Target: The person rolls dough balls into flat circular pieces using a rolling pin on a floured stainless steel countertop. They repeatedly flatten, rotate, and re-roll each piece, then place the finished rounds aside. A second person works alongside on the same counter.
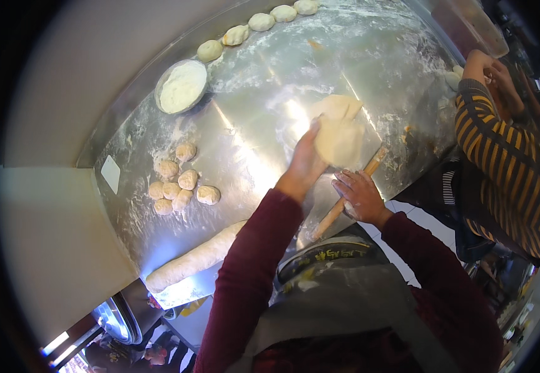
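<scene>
My left hand (pixel 306 156) grips the left edge of a flat, rolled-out sheet of dough (pixel 340 142), slightly blurred. Beyond it a paler flap of dough (pixel 337 106) shows; whether it belongs to the same sheet I cannot tell. My right hand (pixel 362 196) lies over a wooden rolling pin (pixel 329 219), fingers bent across its middle. The pin slants on the steel table (pixel 256 116) near its front edge. A small pale patch, perhaps dough or flour, shows beneath the right palm.
A bowl of flour (pixel 182 87) stands by the back rim, beside a row of filled dough rounds (pixel 261 22). Several dough pieces (pixel 171 190), a white scraper (pixel 110 174) and a long dough roll (pixel 190 259) lie leftward. At right works a person in a striped sleeve (pixel 508 158).
</scene>
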Available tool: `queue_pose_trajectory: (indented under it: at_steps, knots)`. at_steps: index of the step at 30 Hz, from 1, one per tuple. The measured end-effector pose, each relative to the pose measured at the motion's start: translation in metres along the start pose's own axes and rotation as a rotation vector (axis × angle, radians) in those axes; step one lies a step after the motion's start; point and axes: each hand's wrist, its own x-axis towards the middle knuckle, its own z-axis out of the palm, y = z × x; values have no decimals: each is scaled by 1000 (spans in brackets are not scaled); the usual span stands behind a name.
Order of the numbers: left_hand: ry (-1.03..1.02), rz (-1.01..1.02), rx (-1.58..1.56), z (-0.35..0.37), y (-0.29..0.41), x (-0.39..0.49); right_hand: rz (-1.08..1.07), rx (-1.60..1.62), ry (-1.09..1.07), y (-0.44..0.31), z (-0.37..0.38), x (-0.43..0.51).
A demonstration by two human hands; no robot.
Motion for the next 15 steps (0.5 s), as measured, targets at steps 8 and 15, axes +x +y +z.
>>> queue_pose_trajectory:
  at_steps: [8, 15]
  knots:
    - [506, 800, 1756, -74, 66, 1, 32, 40, 64, 4, 4, 8]
    - [847, 216, 2132, -169, 108, -176, -41, 55, 148, 3, -1, 14]
